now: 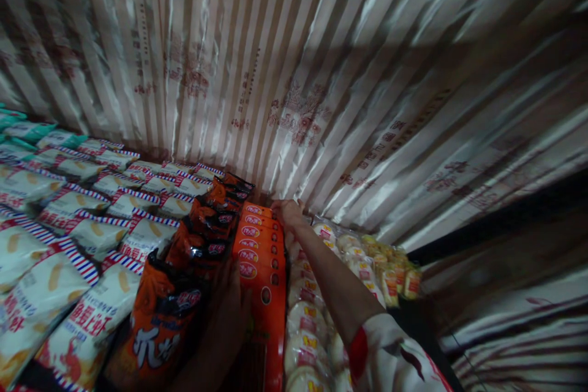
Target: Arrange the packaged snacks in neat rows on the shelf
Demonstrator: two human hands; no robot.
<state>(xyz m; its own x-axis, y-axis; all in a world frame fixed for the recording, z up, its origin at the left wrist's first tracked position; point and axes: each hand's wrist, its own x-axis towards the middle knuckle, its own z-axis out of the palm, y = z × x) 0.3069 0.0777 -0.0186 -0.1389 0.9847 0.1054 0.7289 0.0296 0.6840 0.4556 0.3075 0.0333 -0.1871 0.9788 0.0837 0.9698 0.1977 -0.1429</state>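
Note:
A row of orange boxes [258, 318] with oval white logos stands between my two hands. My left hand [229, 306], in shadow, lies along the left side of the row with its fingers stretched out. At the row's far right corner is my right hand [290, 215], its fingers bent round the edge of the rearmost orange box [257, 209]; part of the fingers is hidden. Left of my left hand stand orange and black snack bags [160, 318]. Beneath my right forearm are clear-wrapped round white cakes [307, 318].
White snack bags with striped edges [98, 236] fill the left side, with green-edged bags [27, 130] farther off. Small yellow packets [390, 278] lie at the right end, near a dark bar [505, 211]. A pleated printed sheet [257, 73] hangs behind everything.

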